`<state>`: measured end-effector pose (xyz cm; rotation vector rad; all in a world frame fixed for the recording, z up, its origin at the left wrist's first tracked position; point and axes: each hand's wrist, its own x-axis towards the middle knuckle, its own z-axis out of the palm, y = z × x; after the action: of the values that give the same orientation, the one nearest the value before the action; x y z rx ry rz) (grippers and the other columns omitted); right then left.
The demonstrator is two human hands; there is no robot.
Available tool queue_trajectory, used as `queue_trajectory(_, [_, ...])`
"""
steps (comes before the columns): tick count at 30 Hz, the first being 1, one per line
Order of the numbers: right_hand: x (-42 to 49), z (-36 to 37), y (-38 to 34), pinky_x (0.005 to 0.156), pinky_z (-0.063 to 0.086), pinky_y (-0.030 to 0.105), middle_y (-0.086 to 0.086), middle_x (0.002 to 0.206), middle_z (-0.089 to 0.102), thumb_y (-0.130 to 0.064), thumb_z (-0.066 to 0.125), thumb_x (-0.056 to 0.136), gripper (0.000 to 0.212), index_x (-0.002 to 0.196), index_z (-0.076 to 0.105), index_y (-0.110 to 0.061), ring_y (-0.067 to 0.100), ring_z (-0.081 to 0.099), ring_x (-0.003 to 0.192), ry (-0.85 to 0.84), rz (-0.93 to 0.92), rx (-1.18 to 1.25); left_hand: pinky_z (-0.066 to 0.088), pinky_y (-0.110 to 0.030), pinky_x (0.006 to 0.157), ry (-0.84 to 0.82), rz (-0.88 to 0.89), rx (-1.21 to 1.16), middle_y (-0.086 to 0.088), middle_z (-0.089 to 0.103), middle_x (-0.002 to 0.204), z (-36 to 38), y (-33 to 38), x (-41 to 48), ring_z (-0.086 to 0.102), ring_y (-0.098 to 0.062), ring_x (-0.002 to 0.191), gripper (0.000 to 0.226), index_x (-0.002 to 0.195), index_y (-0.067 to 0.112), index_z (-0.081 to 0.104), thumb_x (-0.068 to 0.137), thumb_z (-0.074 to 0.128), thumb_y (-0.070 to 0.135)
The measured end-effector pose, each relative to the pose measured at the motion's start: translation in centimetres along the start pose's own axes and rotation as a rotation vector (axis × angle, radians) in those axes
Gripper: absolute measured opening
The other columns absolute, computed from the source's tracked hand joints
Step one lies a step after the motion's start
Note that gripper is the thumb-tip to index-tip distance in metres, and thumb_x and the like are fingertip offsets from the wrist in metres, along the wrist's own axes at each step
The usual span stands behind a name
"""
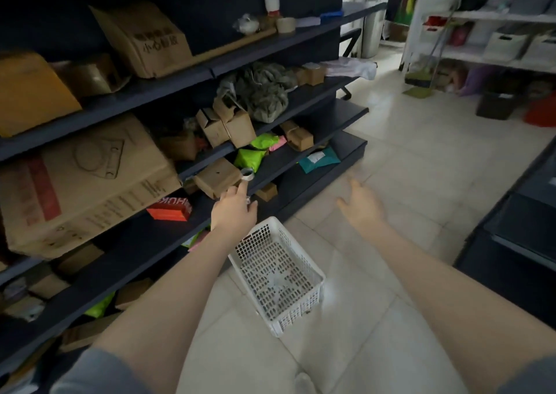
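My left hand point(234, 213) reaches to the edge of a dark shelf point(304, 149). Its index finger is stretched out, and the tip touches a small clear tape roll point(248, 174) next to a brown cardboard box point(217, 177). I cannot tell whether the roll hangs on the finger or rests on the shelf. My right hand point(362, 205) hovers over the tiled floor with fingers spread, slightly blurred, holding nothing. A white perforated plastic basket point(313, 297) stands on the floor below and between my hands.
The dark shelving unit on the left holds large cardboard boxes point(87, 180), small brown boxes point(228, 122), green mailer bags point(249, 155), a red box point(170, 211) and a grey cloth bundle point(264, 92). Dark bins point(517, 243) stand on the right, and white shelves point(496, 59) at the back.
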<state>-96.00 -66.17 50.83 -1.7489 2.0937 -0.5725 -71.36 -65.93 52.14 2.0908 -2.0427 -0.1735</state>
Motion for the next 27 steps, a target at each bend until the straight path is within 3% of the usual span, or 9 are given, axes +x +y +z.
queue_trajectory(4, [5.8,4.6,1.4,0.085,0.047,0.038,0.02,0.123,0.058,-0.031,0.049,0.095,0.049,0.136,0.039,-0.007,0.035,0.057,0.111,-0.04,0.132,0.002,0.043,-0.046,0.094,-0.08,0.022,0.007,-0.015,0.047,0.135,4.4,-1.7,7.9,0.046,-0.035,0.123,0.052,0.142,0.011,0.033,0.095,0.045,0.033])
queue_trajectory(13, [11.4,15.2,6.5,0.09,0.046,0.041,0.022,0.128,0.053,-0.033,0.05,0.094,0.061,0.144,0.029,-0.007,0.036,0.053,0.117,-0.144,0.5,0.045,0.045,-0.046,0.092,-0.349,0.091,0.026,-0.016,0.044,0.14,17.3,-5.2,19.2,0.045,-0.035,0.126,0.057,0.145,0.012,0.029,0.095,0.046,0.032])
queue_trajectory(22, [13.3,33.1,9.2,0.093,0.044,0.04,0.024,0.134,0.051,-0.032,0.053,0.093,0.068,0.147,0.022,-0.005,0.038,0.052,0.12,-0.141,0.957,0.232,0.047,-0.046,0.091,-0.506,0.18,0.089,-0.017,0.047,0.135,32.0,-11.6,29.7,0.047,-0.036,0.12,0.056,0.145,0.01,0.029,0.095,0.045,0.031])
queue_trajectory(27, [13.7,44.8,10.6,0.095,0.043,0.044,0.025,0.136,0.048,-0.033,0.054,0.092,0.07,0.147,0.021,-0.004,0.041,0.049,0.123,-0.129,1.146,0.269,0.047,-0.043,0.088,-0.575,0.344,0.232,-0.016,0.048,0.133,42.1,-16.9,33.3,0.049,-0.034,0.116,0.056,0.145,0.01,0.029,0.095,0.045,0.028])
